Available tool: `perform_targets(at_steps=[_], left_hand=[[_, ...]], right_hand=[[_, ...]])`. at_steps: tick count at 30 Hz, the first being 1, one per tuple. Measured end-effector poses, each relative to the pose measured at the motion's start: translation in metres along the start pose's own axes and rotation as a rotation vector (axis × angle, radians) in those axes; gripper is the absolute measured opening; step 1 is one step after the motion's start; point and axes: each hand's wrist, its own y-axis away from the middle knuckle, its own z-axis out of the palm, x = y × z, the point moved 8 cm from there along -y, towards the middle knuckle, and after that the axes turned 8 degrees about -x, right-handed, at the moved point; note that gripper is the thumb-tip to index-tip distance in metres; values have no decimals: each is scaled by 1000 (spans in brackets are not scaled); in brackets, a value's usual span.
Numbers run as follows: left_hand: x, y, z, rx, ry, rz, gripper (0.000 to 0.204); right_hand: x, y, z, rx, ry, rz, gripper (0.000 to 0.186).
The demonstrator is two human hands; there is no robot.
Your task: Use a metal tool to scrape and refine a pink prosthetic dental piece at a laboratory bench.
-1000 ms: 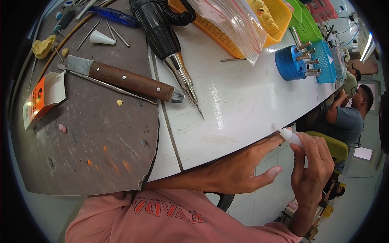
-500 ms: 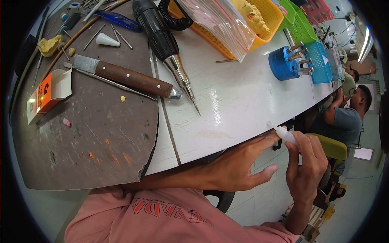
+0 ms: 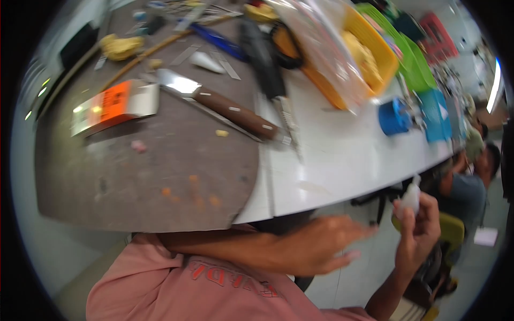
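Note:
My right hand (image 3: 420, 230) is closed around a small white squeeze bottle (image 3: 410, 201), its narrow nozzle pointing up, off the front edge of the white tabletop (image 3: 342, 163). To its left, my left hand (image 3: 318, 243) is stretched out with index finger and thumb apart, smeared by motion, and I see nothing in it. It hovers beyond the table's front edge, apart from the bottle.
A brown-handled knife (image 3: 235, 112) lies across the dark mat (image 3: 112, 187), by an orange-and-white box (image 3: 115, 107). Behind are a black handheld rotary tool (image 3: 262, 64), yellow basket (image 3: 385, 67), plastic bag (image 3: 321, 48) and blue holder (image 3: 393, 117). Another person (image 3: 468, 182) sits at right.
The bottle has gone from slanting at my left fingertips to upright and apart from them. My left hand has pulled back and lower. The view has shifted and blurred.

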Motion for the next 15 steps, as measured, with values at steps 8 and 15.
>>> perform_targets(at_steps=[8, 15], left_hand=[[168, 133, -130, 400, -1205, -74, 30], [162, 159, -239, 327, -1546, -493, 48]], right_hand=[[-57, -34, 5, -117, -304, -405, 41], [-161, -55, 86, -287, -541, -552, 44]])
